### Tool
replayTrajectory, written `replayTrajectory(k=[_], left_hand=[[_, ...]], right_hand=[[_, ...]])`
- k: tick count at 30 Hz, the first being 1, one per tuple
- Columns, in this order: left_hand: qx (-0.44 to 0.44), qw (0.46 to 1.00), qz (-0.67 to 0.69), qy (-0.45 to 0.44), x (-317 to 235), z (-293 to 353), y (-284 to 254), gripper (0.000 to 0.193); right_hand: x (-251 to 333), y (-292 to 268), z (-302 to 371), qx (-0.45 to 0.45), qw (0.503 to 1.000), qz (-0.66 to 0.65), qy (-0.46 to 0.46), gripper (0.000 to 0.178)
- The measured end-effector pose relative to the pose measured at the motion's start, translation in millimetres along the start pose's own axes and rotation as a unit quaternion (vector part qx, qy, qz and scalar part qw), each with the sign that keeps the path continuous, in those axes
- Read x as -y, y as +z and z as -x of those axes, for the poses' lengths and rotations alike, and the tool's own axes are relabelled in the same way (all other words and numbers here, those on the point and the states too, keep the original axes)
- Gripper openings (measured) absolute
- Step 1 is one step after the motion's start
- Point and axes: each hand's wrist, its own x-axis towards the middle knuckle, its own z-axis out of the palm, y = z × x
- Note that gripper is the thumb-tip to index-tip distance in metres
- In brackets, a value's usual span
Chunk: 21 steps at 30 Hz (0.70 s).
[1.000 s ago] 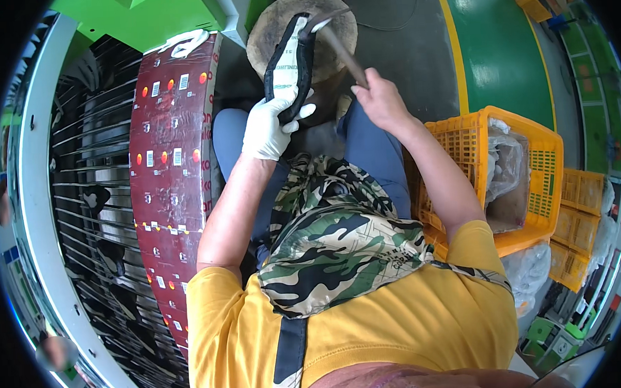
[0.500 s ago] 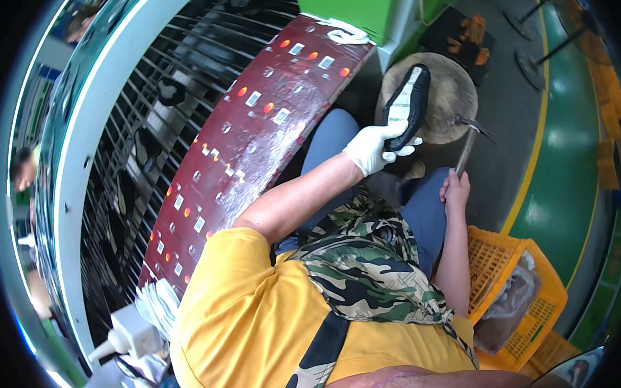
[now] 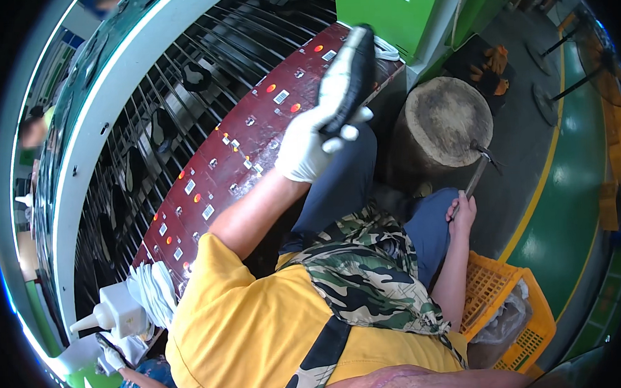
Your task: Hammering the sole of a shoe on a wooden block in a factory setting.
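Observation:
My left hand (image 3: 308, 149), in a white glove, grips a black shoe (image 3: 352, 78) by one end. The shoe points up and away, its pale underside showing, above the dark red board. Motion blurs it slightly. My bare right hand (image 3: 462, 214) is wrapped round the wooden handle of a hammer (image 3: 476, 176) near my right knee. The dark metal head of the hammer is at the near right edge of a round wooden stump (image 3: 449, 122). The stump's worn top carries no shoe.
The dark red board (image 3: 239, 138) with stickers runs along a rack of metal rods (image 3: 171, 106) bearing several black shoes. A yellow crate (image 3: 491, 290) with plastic bags stands at my right. Orange gloves (image 3: 495, 64) lie beyond the stump. Another person's gloved hand (image 3: 112, 356) shows at lower left.
My left hand has carried the shoe from above the stump to the left, over the red board. My right hand keeps hold of the hammer; the view has shifted slightly.

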Motion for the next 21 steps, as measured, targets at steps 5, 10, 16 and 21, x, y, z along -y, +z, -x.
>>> replayTrajectory(k=[5,10,16,21], left_hand=[[-0.114,0.978,-0.082,0.154,-58.1,-46.7,-53.6,0.037],[-0.274,0.929,-0.113,0.219,-117.2,-115.9,-146.2,0.029],[-0.351,0.909,-0.096,0.203,-193.7,-188.2,-220.3,0.029],[-0.296,0.939,-0.009,0.176,-201.9,-236.1,-234.5,0.079]], right_hand=[[-2.3,-4.0,-0.8,0.005,1.0,0.0,-0.011,0.015],[-3.0,-4.6,-0.2,-0.002,1.0,-0.003,-0.018,0.016],[-4.9,6.1,-1.4,-0.001,1.0,0.012,-0.028,0.019],[-5.6,4.0,-0.4,-0.029,0.999,0.02,-0.022,0.018]])
